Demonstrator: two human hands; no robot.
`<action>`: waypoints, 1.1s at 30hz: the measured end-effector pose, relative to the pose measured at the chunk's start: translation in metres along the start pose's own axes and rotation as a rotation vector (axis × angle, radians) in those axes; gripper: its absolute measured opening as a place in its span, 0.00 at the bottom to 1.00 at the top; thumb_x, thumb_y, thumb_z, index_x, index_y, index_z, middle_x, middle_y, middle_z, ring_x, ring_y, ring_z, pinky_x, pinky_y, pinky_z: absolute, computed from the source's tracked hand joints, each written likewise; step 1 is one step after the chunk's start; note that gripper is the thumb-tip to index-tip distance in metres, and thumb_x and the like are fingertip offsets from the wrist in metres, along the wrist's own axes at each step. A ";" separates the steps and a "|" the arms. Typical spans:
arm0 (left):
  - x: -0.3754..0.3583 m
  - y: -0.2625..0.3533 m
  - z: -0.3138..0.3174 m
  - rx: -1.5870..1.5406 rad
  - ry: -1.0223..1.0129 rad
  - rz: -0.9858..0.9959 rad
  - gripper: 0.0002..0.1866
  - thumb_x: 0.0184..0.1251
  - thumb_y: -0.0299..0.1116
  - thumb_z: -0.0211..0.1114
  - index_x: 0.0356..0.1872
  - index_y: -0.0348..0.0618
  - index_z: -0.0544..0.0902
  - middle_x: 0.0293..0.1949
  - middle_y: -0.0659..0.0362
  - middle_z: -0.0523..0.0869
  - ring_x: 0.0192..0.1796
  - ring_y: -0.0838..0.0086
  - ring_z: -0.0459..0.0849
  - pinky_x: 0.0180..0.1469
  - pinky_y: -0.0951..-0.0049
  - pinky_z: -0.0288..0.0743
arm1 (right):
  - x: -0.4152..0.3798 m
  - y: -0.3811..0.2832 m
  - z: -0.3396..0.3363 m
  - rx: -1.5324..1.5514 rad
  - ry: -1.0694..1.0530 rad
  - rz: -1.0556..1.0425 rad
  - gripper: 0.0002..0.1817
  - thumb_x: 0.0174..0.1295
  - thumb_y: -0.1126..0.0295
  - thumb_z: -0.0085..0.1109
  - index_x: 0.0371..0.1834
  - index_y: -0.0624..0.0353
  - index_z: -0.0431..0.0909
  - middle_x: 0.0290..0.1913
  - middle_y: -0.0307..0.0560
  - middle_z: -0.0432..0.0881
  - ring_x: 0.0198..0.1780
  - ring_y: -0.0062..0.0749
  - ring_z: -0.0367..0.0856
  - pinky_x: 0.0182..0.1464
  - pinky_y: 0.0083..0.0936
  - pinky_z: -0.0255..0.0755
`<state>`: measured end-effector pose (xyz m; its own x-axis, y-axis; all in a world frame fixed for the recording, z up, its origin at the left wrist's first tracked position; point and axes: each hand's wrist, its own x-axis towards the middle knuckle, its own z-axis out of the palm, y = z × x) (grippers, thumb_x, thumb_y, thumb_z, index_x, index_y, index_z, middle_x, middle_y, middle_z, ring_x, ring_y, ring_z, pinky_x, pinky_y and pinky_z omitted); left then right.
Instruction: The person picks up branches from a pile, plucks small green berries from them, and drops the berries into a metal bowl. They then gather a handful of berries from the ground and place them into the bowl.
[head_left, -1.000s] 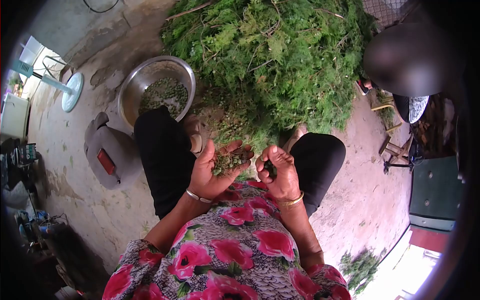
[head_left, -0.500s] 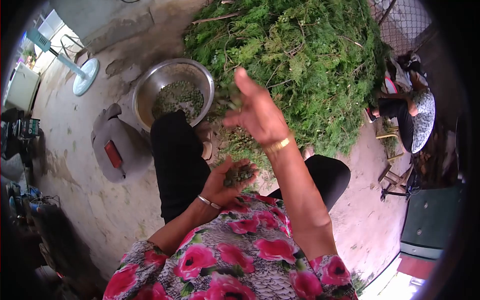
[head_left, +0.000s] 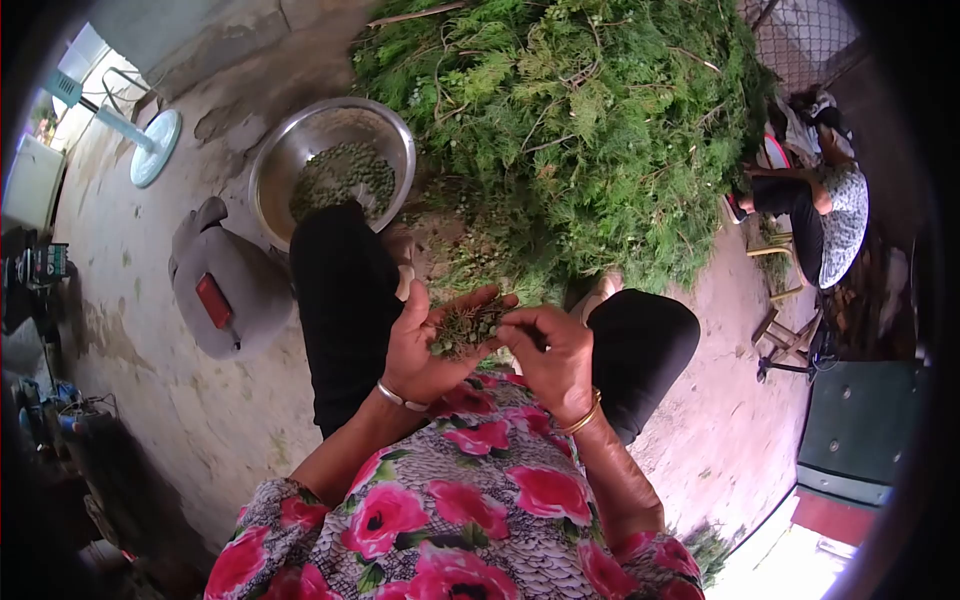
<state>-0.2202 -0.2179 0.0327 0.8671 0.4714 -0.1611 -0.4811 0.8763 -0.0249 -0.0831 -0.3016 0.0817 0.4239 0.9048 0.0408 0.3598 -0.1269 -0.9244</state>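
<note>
My left hand (head_left: 425, 345) is cupped palm up over my lap and holds a small heap of green sprigs and seeds (head_left: 465, 325). My right hand (head_left: 550, 355) is beside it, its fingertips pinching into that heap. A steel bowl (head_left: 300, 150) with green seeds in it stands on the ground beyond my left knee. A big pile of green leafy branches (head_left: 580, 130) lies in front of me.
A grey stool-like object with a red patch (head_left: 225, 290) sits left of my knee. A fan base (head_left: 150, 145) stands at the far left. Another person (head_left: 820, 215) sits at the right near small wooden stools (head_left: 790, 335). The ground is bare concrete.
My right hand had reached out toward the bowl half a second ago; it has come back down to the heap in my left palm. The view shifted slightly.
</note>
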 end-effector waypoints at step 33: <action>0.003 -0.018 -0.001 0.042 0.031 -0.157 0.43 0.68 0.65 0.39 0.61 0.28 0.67 0.58 0.45 0.73 0.62 0.57 0.71 0.66 0.55 0.60 | -0.014 0.019 -0.015 -0.340 0.015 -0.206 0.09 0.51 0.75 0.61 0.37 0.55 0.81 0.31 0.48 0.81 0.30 0.44 0.82 0.33 0.34 0.77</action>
<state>-0.2086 -0.2325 0.0318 0.9264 0.3259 -0.1887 -0.3338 0.9426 -0.0106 -0.0701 -0.3228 0.0691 0.3254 0.9198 0.2195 0.6922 -0.0735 -0.7180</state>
